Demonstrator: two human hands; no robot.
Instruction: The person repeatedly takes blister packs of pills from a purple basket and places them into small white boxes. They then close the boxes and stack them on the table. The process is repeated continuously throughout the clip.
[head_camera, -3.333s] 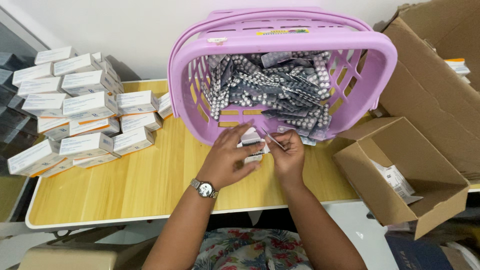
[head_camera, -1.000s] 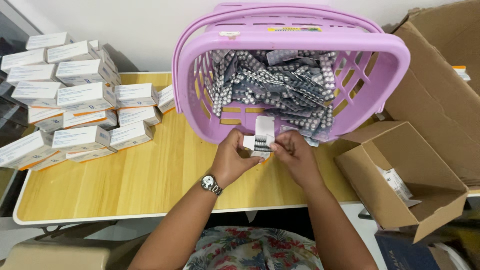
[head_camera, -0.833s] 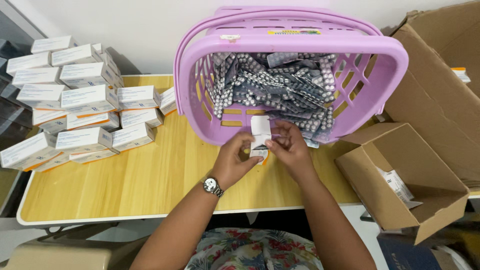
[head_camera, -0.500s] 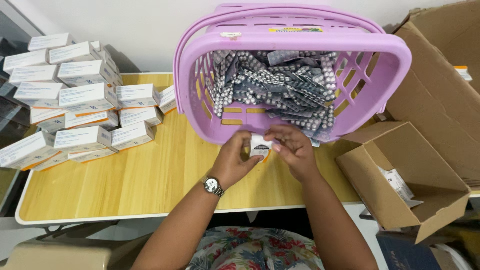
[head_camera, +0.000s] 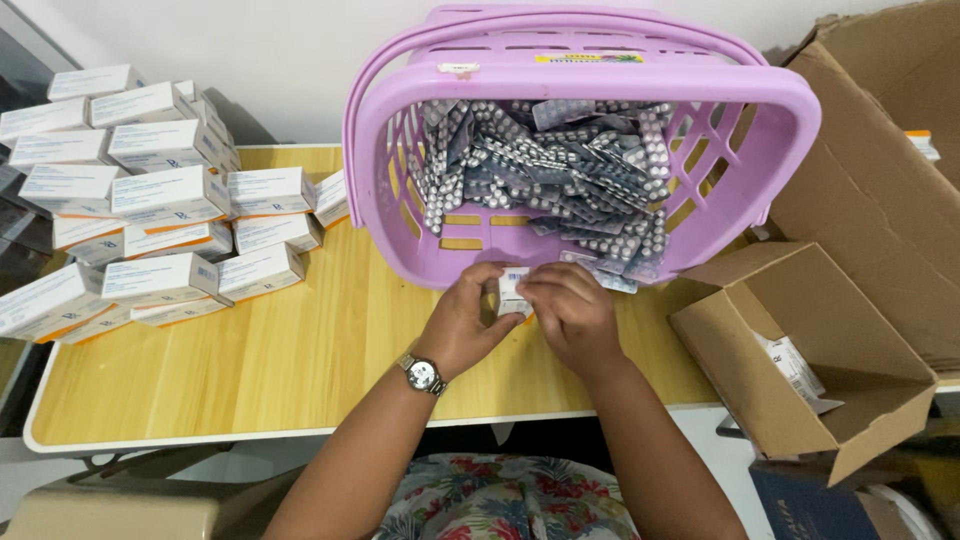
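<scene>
Both my hands meet over the wooden table (head_camera: 300, 370) just in front of a purple plastic basket (head_camera: 590, 90). My left hand (head_camera: 465, 325), with a wristwatch on it, and my right hand (head_camera: 570, 315) together grip a small white carton (head_camera: 512, 290), mostly hidden by my fingers. The basket is tilted toward me and holds several silver blister strips (head_camera: 540, 170).
A stack of several white medicine boxes (head_camera: 150, 200) covers the table's left part. An open brown cardboard box (head_camera: 800, 350) stands at the right, and a larger cardboard box (head_camera: 880, 150) rises behind it. The basket blocks the far middle.
The small carton stood upright between my hands a second ago; now it sits lower and my right hand has closed over it. My hands stay at the same spot.
</scene>
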